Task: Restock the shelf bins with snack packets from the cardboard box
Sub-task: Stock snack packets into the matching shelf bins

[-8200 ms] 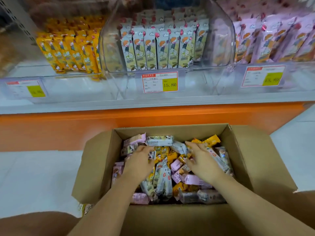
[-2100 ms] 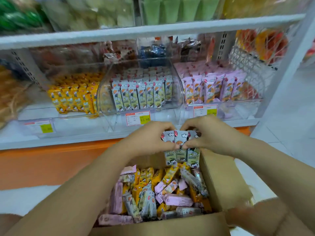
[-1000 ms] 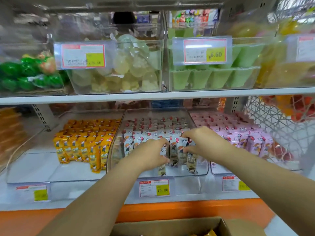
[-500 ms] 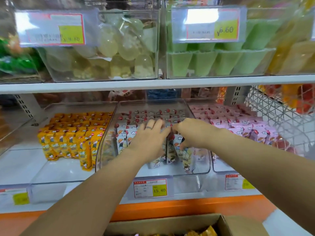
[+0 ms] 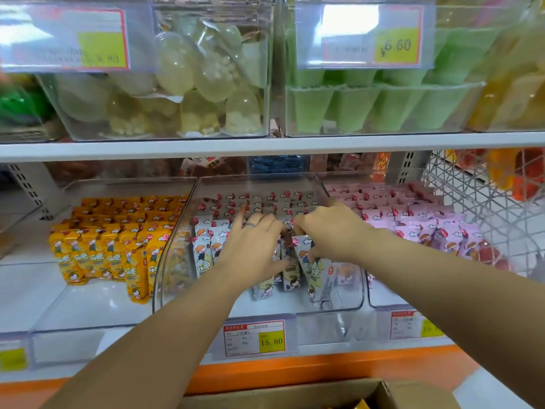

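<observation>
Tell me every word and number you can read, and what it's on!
"6.60": upper price tag, on the bin of green cups.
"15.80": middle price tag, under the middle bin; its small print is unreadable.
"乐吧": yellow packets and white packets.
Upper-left tag and lower-right tag: too blurred to read.

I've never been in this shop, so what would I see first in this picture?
Two hands meet in the middle: the left hand lies flat on the white packets in the middle clear bin, and the right hand pinches a few of them. Bright orange packets stand in the bin to the left and pink packets in the one to the right. Above, green cups sit behind a price tag.
</observation>
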The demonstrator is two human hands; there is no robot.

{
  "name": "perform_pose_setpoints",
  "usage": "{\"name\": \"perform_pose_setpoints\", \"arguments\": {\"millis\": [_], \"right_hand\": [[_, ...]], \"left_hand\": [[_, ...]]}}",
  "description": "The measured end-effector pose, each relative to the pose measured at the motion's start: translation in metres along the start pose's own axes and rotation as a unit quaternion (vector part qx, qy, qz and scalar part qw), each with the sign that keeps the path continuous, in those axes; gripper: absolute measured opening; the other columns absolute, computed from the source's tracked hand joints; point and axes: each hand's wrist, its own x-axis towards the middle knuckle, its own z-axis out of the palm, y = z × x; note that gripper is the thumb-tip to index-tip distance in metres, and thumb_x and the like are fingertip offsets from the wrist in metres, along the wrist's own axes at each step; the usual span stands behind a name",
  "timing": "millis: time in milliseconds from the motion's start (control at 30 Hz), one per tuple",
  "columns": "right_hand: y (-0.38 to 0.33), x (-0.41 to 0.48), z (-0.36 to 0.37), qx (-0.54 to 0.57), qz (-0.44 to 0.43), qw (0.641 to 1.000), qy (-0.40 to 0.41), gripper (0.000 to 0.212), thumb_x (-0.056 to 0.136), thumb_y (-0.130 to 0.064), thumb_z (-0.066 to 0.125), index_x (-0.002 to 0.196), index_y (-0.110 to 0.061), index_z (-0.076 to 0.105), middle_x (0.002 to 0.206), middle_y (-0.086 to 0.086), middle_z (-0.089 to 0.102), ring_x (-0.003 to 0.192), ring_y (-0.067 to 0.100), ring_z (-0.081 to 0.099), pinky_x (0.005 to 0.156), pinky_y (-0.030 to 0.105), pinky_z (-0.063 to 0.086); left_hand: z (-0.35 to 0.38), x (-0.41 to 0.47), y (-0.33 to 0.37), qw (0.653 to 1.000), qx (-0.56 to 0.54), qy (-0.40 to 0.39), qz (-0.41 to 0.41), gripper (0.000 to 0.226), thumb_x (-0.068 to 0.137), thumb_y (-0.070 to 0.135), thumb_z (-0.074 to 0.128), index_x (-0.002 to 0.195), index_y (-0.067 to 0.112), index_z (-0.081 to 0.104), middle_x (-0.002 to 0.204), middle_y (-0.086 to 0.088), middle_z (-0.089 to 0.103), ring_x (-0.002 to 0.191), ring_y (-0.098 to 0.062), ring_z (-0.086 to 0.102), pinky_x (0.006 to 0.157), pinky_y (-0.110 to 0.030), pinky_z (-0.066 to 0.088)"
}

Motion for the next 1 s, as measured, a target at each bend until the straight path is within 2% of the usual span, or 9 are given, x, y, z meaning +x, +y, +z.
{"name": "perform_pose_setpoints", "arguments": {"millis": [233, 467, 600, 667, 733, 800, 867, 933, 1000], "right_hand": [[0.0, 0.003, 0.002, -0.026, 0.025, 0.999, -0.014, 0.052, 0.082, -0.042, 0.068, 0.123, -0.017, 0.048, 0.106, 0.0, 0.066, 0.105, 0.022, 0.059, 0.109, 0.043, 0.024], [0.001, -0.002, 0.0, -0.01, 0.04, 0.999, -0.019, 0.052, 0.08, -0.048, 0.066, 0.118, -0.017, 0.05, 0.103, 0.0, 0.065, 0.107, 0.022, 0.058, 0.111, 0.047, 0.024], [0.003, -0.012, -0.007, -0.08, 0.037, 0.995, -0.042, 0.054, 0.076, -0.066, 0.058, 0.099, -0.018, 0.059, 0.106, 0.001, 0.063, 0.118, 0.023, 0.047, 0.115, 0.055, 0.007], [0.003, -0.017, -0.008, -0.111, 0.036, 0.99, -0.076, 0.06, 0.075, -0.07, 0.057, 0.102, -0.017, 0.063, 0.113, 0.0, 0.059, 0.123, 0.024, 0.041, 0.115, 0.057, 0.002], [0.0, -0.021, -0.009, -0.125, 0.026, 0.987, -0.096, 0.054, 0.076, -0.065, 0.059, 0.103, -0.018, 0.062, 0.114, -0.001, 0.057, 0.125, 0.024, 0.038, 0.114, 0.058, 0.003], [-0.001, -0.024, -0.009, -0.1, 0.021, 0.99, -0.093, 0.041, 0.078, -0.06, 0.06, 0.084, -0.021, 0.054, 0.103, -0.001, 0.056, 0.123, 0.023, 0.039, 0.113, 0.057, 0.007], [0.0, -0.028, -0.015, -0.053, 0.03, 0.995, -0.081, 0.04, 0.079, -0.057, 0.06, 0.075, -0.019, 0.05, 0.093, -0.003, 0.055, 0.118, 0.022, 0.042, 0.112, 0.055, 0.009], [0.003, -0.034, -0.02, 0.005, 0.043, 0.998, -0.037, 0.032, 0.08, -0.052, 0.061, 0.085, -0.021, 0.057, 0.094, -0.004, 0.059, 0.113, 0.021, 0.046, 0.113, 0.05, 0.011], [0.007, -0.04, -0.026, 0.055, 0.056, 0.997, 0.012, 0.029, 0.079, -0.047, 0.063, 0.094, -0.024, 0.054, 0.094, -0.004, 0.06, 0.105, 0.019, 0.048, 0.112, 0.045, 0.015]], "left_hand": [[-0.002, -0.001, 0.003, 0.998, -0.056, 0.023, 0.021, 0.058, 0.086, 0.059, 0.054, 0.13, 0.024, 0.04, 0.134, 0.009, 0.047, 0.131, -0.013, 0.035, 0.116, -0.042, 0.01], [0.002, 0.01, 0.008, 0.997, -0.078, 0.016, 0.025, 0.045, 0.089, 0.053, 0.052, 0.125, 0.026, 0.052, 0.131, 0.01, 0.045, 0.128, -0.015, 0.035, 0.115, -0.042, 0.011], [0.005, 0.009, 0.007, 0.993, -0.113, 0.031, 0.025, 0.037, 0.089, 0.052, 0.054, 0.119, 0.03, 0.056, 0.128, 0.011, 0.049, 0.125, -0.014, 0.038, 0.115, -0.043, 0.011], [0.005, 0.009, 0.006, 0.991, -0.127, 0.031, 0.021, 0.036, 0.089, 0.05, 0.055, 0.119, 0.031, 0.056, 0.128, 0.012, 0.049, 0.124, -0.013, 0.038, 0.116, -0.042, 0.01], [0.006, 0.009, 0.006, 0.99, -0.137, 0.032, 0.023, 0.032, 0.089, 0.048, 0.056, 0.116, 0.029, 0.057, 0.131, 0.014, 0.048, 0.126, -0.012, 0.037, 0.116, -0.042, 0.008], [0.006, 0.008, 0.006, 0.987, -0.157, 0.035, 0.026, 0.028, 0.089, 0.045, 0.058, 0.111, 0.028, 0.059, 0.134, 0.016, 0.049, 0.129, -0.01, 0.035, 0.116, -0.042, 0.005], [0.006, 0.007, 0.005, 0.983, -0.178, 0.036, 0.027, 0.025, 0.089, 0.043, 0.059, 0.109, 0.027, 0.059, 0.132, 0.016, 0.053, 0.129, -0.009, 0.036, 0.116, -0.042, 0.004], [0.006, 0.007, 0.004, 0.983, -0.178, 0.031, 0.032, 0.028, 0.09, 0.043, 0.058, 0.113, 0.027, 0.059, 0.132, 0.016, 0.054, 0.13, -0.009, 0.035, 0.116, -0.042, 0.004], [0.007, 0.007, 0.004, 0.984, -0.169, 0.026, 0.04, 0.03, 0.09, 0.044, 0.057, 0.115, 0.027, 0.058, 0.134, 0.015, 0.052, 0.132, -0.009, 0.035, 0.118, -0.044, 0.006]]}}
